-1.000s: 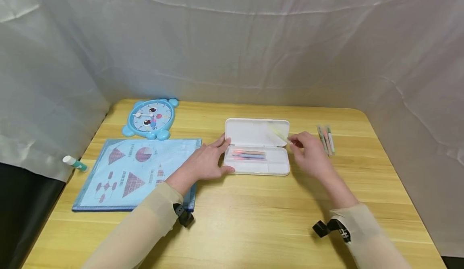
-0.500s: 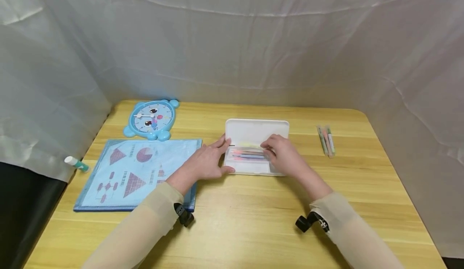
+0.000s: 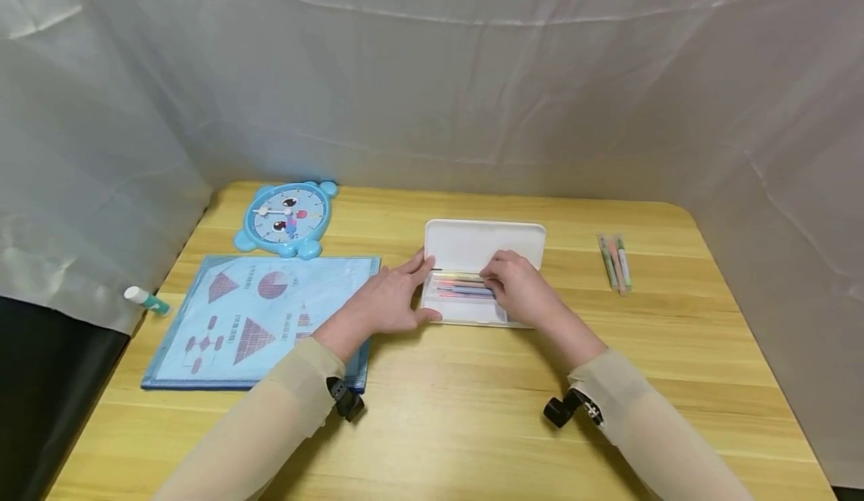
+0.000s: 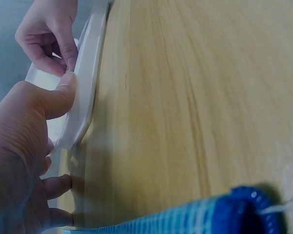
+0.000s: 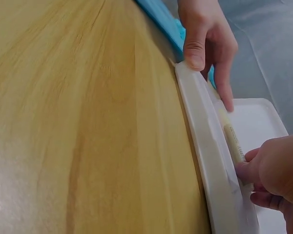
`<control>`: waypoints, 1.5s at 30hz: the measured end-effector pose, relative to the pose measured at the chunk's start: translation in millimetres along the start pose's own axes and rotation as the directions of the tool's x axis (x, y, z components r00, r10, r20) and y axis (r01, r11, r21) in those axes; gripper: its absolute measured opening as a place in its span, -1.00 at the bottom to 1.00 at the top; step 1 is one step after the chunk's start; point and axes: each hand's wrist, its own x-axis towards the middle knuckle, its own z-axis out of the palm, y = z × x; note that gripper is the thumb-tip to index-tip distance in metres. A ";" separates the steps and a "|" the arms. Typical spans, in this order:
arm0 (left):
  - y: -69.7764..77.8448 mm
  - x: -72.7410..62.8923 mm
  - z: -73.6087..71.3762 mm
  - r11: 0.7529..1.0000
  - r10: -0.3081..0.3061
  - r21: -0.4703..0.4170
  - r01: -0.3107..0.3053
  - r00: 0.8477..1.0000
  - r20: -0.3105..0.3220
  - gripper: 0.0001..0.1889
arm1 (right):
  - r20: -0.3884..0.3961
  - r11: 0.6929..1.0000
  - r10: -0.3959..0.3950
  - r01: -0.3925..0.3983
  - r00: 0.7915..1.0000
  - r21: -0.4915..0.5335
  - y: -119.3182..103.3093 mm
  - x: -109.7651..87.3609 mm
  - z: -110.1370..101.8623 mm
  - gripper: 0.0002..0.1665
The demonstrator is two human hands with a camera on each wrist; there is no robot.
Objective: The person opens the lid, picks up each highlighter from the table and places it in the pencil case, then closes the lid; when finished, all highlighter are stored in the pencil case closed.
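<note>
A white pencil case (image 3: pixel 466 242) lies on the table with its lid folded back. Several coloured pens (image 3: pixel 466 291) sit side by side in its tray. My left hand (image 3: pixel 386 302) holds the case's left end, the thumb on the front rim and a finger by the hinge side. My right hand (image 3: pixel 523 287) is over the right part of the tray, fingers curled. In the right wrist view its thumb and fingers pinch a pale yellow pen (image 5: pixel 233 139), which lies lengthwise along the case behind the front wall.
A blue mesh zip folder (image 3: pixel 256 321) lies left of the case, partly under the left forearm. Behind it is a blue toy clock (image 3: pixel 290 220). A white-capped green tube (image 3: pixel 146 300) lies at the left edge; three pens (image 3: pixel 613 263) lie at the right.
My right hand has moved left from beside the case to over its tray, bringing the yellow pen down into it alongside the others. The left hand stays at the case's left end.
</note>
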 end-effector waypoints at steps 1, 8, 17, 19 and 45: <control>0.1 0.1 -0.3 1.000 0.002 0.001 -0.002 1.000 -0.001 0.12 | 0.001 1.000 -0.003 0.003 1.000 -0.010 0.1 0.0 -0.1 -0.87; -0.2 -0.4 -0.7 1.000 0.002 0.001 -0.002 1.000 0.005 0.12 | 0.032 0.998 -0.013 0.015 0.999 -0.066 1.3 -1.2 2.5 -0.84; 0.2 -0.4 -1.0 1.000 0.007 0.002 -0.007 1.000 0.004 0.11 | 0.015 0.995 -0.008 0.010 1.000 -0.102 0.1 -0.8 3.0 -0.82; 0.3 -0.6 -1.5 1.000 0.007 0.002 -0.007 1.000 0.006 0.11 | 0.002 0.995 -0.017 0.017 1.000 -0.096 0.1 -0.7 2.6 -0.84; 0.6 -1.6 -0.7 1.000 0.012 -0.003 -0.012 1.000 0.006 0.12 | -0.176 0.997 0.044 -0.031 0.983 0.073 25.2 -24.4 -55.0 -0.83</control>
